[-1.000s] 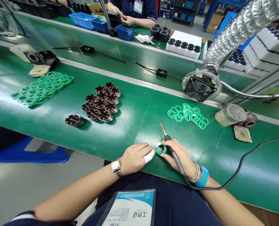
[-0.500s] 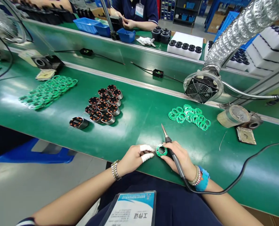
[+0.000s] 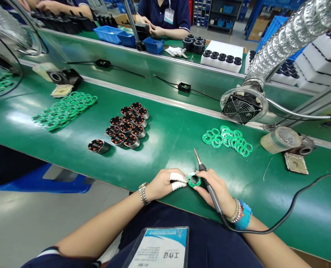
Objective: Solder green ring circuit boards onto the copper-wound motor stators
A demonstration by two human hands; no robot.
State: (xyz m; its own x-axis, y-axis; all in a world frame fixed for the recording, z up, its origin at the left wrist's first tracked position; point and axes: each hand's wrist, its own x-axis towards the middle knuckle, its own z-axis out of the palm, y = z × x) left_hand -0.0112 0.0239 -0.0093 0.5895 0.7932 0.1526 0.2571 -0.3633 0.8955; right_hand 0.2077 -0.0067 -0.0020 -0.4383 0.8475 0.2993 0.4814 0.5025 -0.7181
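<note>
My right hand (image 3: 217, 190) holds a soldering iron (image 3: 211, 191), its bare tip pointing up and away from me. The thumb and fingers of that same hand also grip the right edge of a green ring-shaped board (image 3: 190, 182). My left hand (image 3: 165, 183), with white covers on two fingertips, is pinched together at the ring's left edge. Whether something small sits between those fingertips is too small to tell. Beyond the hands lies a pile of green ring boards (image 3: 231, 139). Round metal parts with copper windings (image 3: 125, 127) stand in a group to the left.
A fan (image 3: 242, 108) on a foil duct stands at the back right, near a round container (image 3: 279, 140) and a sponge tray (image 3: 296, 163). The iron's cable (image 3: 289, 208) loops right. More green rings (image 3: 66, 110) lie left. Other people sit across the bench.
The view has shifted slightly, so the bench items appear a little further right. My left fingertips have come closer to the ring's left edge. My right hand keeps its hold on the iron and ring.
</note>
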